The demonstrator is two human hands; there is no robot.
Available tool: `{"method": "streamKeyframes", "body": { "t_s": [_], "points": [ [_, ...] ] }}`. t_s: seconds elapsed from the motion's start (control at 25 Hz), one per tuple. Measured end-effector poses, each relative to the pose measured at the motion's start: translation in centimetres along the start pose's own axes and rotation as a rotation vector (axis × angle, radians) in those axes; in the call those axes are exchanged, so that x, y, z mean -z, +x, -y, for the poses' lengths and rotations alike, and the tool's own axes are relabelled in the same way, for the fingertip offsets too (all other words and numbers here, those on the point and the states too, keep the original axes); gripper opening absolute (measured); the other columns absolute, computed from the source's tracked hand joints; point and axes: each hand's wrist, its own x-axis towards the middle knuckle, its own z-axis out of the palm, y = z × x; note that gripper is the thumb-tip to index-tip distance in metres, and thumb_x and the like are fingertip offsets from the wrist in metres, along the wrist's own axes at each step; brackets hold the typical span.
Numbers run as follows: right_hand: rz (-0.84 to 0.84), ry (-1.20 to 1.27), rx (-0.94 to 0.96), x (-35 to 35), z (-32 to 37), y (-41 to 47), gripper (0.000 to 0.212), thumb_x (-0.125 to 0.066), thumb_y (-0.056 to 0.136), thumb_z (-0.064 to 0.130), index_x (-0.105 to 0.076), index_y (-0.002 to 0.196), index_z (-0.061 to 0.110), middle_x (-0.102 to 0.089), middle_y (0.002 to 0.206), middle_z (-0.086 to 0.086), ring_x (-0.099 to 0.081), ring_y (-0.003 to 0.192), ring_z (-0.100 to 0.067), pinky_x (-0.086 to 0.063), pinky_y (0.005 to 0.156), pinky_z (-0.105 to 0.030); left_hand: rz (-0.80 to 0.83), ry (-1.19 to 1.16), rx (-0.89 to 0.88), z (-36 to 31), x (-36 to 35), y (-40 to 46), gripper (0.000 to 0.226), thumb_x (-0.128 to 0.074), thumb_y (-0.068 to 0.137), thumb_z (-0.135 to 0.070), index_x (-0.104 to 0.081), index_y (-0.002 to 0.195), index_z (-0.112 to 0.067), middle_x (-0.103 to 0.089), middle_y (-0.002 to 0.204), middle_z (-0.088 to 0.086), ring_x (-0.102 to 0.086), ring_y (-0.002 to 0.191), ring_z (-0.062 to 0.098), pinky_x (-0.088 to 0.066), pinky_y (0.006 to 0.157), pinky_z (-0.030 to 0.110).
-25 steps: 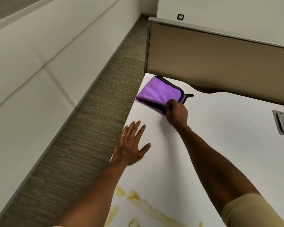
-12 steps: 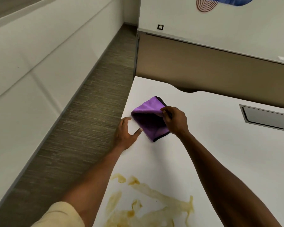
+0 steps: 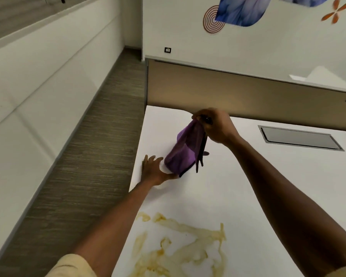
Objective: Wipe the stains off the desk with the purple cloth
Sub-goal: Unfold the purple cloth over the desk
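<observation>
The left hand (image 3: 154, 171) lies flat on the white desk (image 3: 258, 182) near its left edge, fingers spread and straight, thumb stretched right toward the lower end of the purple cloth (image 3: 183, 151). Whether the thumb touches the cloth is hard to tell. The cloth hangs bunched, its long axis close to upright and leaning a little: the gathered top points up and right into the right hand (image 3: 214, 126), the rounded bottom sags down and left just above the desk. Dark edging and a loop dangle along its right side. The right hand pinches the top of the cloth with curled fingers, raised above the desk in front of the tan partition (image 3: 248, 92).

Half a second ago the cloth was held lower, spread wider just beside the left hand; now it is lifted and drawn long. The left hand keeps its place at the desk edge.

The yellow-brown stains (image 3: 180, 248) sprawl across the near desk, cut off by the bottom edge. The pinching fingertips are blurred. To the far right, a grey recessed panel (image 3: 300, 137) sits in the desk.
</observation>
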Motion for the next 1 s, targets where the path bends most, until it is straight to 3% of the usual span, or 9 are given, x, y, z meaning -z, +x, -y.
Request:
{"method": "streamKeyframes", "body": {
  "t_s": [0.08, 0.2, 0.32, 0.44, 0.52, 0.64, 0.72, 0.88, 1.0],
  "points": [
    [-0.013, -0.009, 0.010, 1.5, 0.8, -0.6, 0.023, -0.058, 0.100, 0.008, -0.079, 0.109, 0.013, -0.069, 0.097, 0.012, -0.063, 0.087, -0.008, -0.051, 0.080, -0.023, 0.031, -0.052, -0.082, -1.2, -0.2, -0.9, 0.130, -0.061, 0.039, -0.095, -0.049, 0.147, -0.023, -0.044, 0.157, 0.009, -0.023, 0.153, 0.027, -0.005, 0.128, 0.041],
    [-0.036, 0.031, -0.001, 3.4, 1.5, -1.7, 0.025, -0.058, 0.099, 0.007, -0.079, 0.108, 0.016, -0.074, 0.100, 0.006, -0.069, 0.087, -0.017, -0.058, 0.079, -0.029, 0.030, -0.175, -0.133, -2.1, -0.8, -2.3, 0.093, -0.087, 0.065, -0.060, -0.056, 0.141, -0.018, -0.048, 0.154, 0.010, -0.024, 0.152, 0.030, -0.015, 0.125, 0.042],
    [-0.069, 0.127, -0.070, 5.1, 1.2, -2.7, 0.026, -0.058, 0.100, 0.006, -0.079, 0.107, 0.020, -0.073, 0.100, 0.000, -0.071, 0.086, -0.020, -0.059, 0.072, -0.026, 0.012, -0.284, -0.124, -2.4, -1.3, -2.9, 0.053, -0.088, 0.075, -0.042, -0.070, 0.120, -0.020, -0.060, 0.140, 0.009, -0.038, 0.145, 0.031, -0.033, 0.117, 0.039],
    [-0.087, 0.215, -0.136, 6.7, 0.9, -3.8, 0.026, -0.058, 0.102, 0.008, -0.079, 0.105, 0.023, -0.069, 0.100, -0.002, -0.070, 0.084, -0.019, -0.057, 0.066, -0.021, 0.014, -0.330, -0.136, -2.9, -1.3, -3.4, 0.018, -0.082, 0.082, -0.028, -0.077, 0.098, -0.020, -0.071, 0.114, -0.001, -0.062, 0.117, 0.026, -0.051, 0.093, 0.032],
    [-0.115, 0.266, -0.162, 7.6, 0.5, -4.7, 0.027, -0.058, 0.102, 0.008, -0.078, 0.102, 0.025, -0.068, 0.097, -0.001, -0.069, 0.082, -0.018, -0.056, 0.065, -0.022, 0.060, -0.394, -0.180, -3.3, -1.1, -3.7, 0.020, -0.080, 0.084, -0.024, -0.074, 0.103, -0.021, -0.072, 0.111, -0.007, -0.066, 0.111, 0.019, -0.055, 0.092, 0.034],
    [-0.144, 0.329, -0.180, 8.6, 0.5, -5.5, 0.030, -0.058, 0.102, 0.008, -0.078, 0.097, 0.030, -0.068, 0.093, -0.001, -0.068, 0.080, -0.016, -0.057, 0.065, -0.025, 0.213, -0.400, -0.253, -4.6, -1.1, -4.7, 0.057, -0.089, 0.074, -0.035, -0.063, 0.124, -0.029, -0.067, 0.117, -0.016, -0.059, 0.112, 0.001, -0.048, 0.094, 0.026],
    [-0.139, 0.366, -0.170, 9.1, 0.8, -5.8, 0.029, -0.058, 0.102, 0.009, -0.078, 0.097, 0.030, -0.068, 0.094, -0.005, -0.068, 0.079, -0.016, -0.059, 0.065, -0.029, 0.166, -0.388, -0.252, -5.7, -1.8, -5.1, 0.063, -0.090, 0.072, -0.035, -0.060, 0.126, -0.030, -0.068, 0.106, -0.015, -0.059, 0.100, -0.005, -0.047, 0.087, 0.022],
    [-0.120, 0.403, -0.152, 11.0, 0.1, -6.9, 0.021, -0.060, 0.101, 0.010, -0.077, 0.103, 0.022, -0.067, 0.092, -0.006, -0.067, 0.077, -0.014, -0.057, 0.059, -0.026, -0.041, -0.336, -0.313, -6.6, -1.8, -4.3, 0.023, -0.078, 0.078, -0.010, -0.077, 0.100, -0.016, -0.076, 0.083, 0.000, -0.072, 0.081, 0.016, -0.057, 0.079, 0.032],
    [-0.134, 0.424, -0.200, 13.1, -2.4, -8.5, 0.015, -0.063, 0.100, 0.009, -0.075, 0.103, 0.018, -0.067, 0.088, -0.005, -0.067, 0.073, -0.009, -0.055, 0.057, -0.023, -0.117, -0.319, -0.313, -6.5, 0.5, -3.4, 0.011, -0.071, 0.083, -0.003, -0.077, 0.087, -0.011, -0.077, 0.083, 0.004, -0.069, 0.076, 0.018, -0.052, 0.076, 0.027]
  ]
}}
